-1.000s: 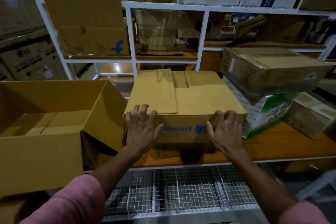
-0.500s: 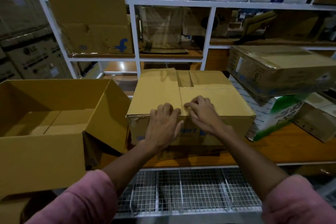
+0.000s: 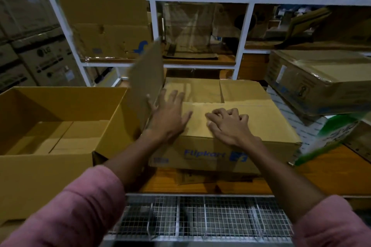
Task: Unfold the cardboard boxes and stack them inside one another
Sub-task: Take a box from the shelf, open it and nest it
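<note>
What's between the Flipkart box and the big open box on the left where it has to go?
Nothing visible lies between them. The Flipkart box sits right beside the open box. The raised flap, by the left hand, stands up next to the open box's near wall.

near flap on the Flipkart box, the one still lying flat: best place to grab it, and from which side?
Probably the free long edge of the near flap, the ragged one running across the Flipkart box top. Its hinge is along the near rim, so hook fingertips under that far edge and peel it back toward the body. The right hand rests on it with fingers curled; the left flap is already raised by the left hand.
</note>
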Action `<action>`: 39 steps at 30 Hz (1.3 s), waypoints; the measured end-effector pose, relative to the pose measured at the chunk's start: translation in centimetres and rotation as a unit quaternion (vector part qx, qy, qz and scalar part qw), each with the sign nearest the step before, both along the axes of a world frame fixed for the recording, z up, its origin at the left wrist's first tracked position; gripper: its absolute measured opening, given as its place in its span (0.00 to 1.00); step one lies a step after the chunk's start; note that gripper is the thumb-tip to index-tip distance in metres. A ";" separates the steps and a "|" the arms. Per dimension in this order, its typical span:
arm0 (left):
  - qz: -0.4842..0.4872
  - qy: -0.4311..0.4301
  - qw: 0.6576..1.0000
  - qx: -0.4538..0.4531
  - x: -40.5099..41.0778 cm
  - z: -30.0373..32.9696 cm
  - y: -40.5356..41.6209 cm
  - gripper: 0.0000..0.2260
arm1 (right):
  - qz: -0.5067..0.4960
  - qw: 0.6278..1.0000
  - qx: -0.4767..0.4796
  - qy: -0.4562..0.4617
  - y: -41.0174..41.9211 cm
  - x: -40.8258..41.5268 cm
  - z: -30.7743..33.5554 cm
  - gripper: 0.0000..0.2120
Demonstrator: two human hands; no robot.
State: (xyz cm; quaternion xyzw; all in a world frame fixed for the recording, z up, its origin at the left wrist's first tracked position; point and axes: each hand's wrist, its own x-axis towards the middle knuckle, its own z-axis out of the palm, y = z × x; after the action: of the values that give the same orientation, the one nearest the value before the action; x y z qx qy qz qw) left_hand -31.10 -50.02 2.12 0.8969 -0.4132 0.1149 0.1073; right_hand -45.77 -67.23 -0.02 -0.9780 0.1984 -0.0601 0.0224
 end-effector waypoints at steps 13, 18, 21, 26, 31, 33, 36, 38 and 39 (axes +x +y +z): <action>0.050 0.115 0.991 0.056 3.4 -2.6 0.3 0.28 | -0.026 0.996 0.065 0.054 -4.1 6.7 0.3 0.28; 0.029 0.100 0.993 0.051 4.4 0.3 -1.8 0.29 | -0.030 0.993 0.102 -0.046 -4.4 9.8 4.7 0.19; 0.016 0.077 0.995 0.053 4.3 6.0 -3.3 0.26 | -0.022 0.979 0.138 -0.149 -4.3 9.4 10.0 0.14; -0.022 0.079 0.993 0.090 1.5 16.0 -1.9 0.19 | -0.005 0.994 0.103 0.031 -2.5 5.8 19.3 0.10; -0.094 0.327 0.921 0.190 0.0 19.4 1.7 0.13 | -0.018 0.951 0.287 0.116 0.6 2.3 21.9 0.11; -0.120 0.395 0.883 0.223 -0.4 18.2 2.6 0.12 | -0.030 0.931 0.335 0.143 1.6 1.7 21.1 0.14; -0.126 0.389 0.881 0.238 -1.1 13.2 2.1 0.12 | -0.037 0.926 0.334 0.171 3.2 1.0 18.4 0.17; -0.140 0.358 0.876 0.291 -1.9 9.4 1.7 0.14 | -0.028 0.933 0.304 0.190 4.0 0.6 15.7 0.16; -0.151 0.334 0.878 0.308 -2.3 7.4 1.7 0.13 | -0.014 0.942 0.270 0.200 4.4 0.3 14.1 0.16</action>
State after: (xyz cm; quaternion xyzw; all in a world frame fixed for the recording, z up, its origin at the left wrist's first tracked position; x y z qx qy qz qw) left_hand -33.45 -48.37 9.55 0.7966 -0.4973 -0.3427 -0.0268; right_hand -45.47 -62.83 14.04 -0.9244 0.2209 0.1924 0.2443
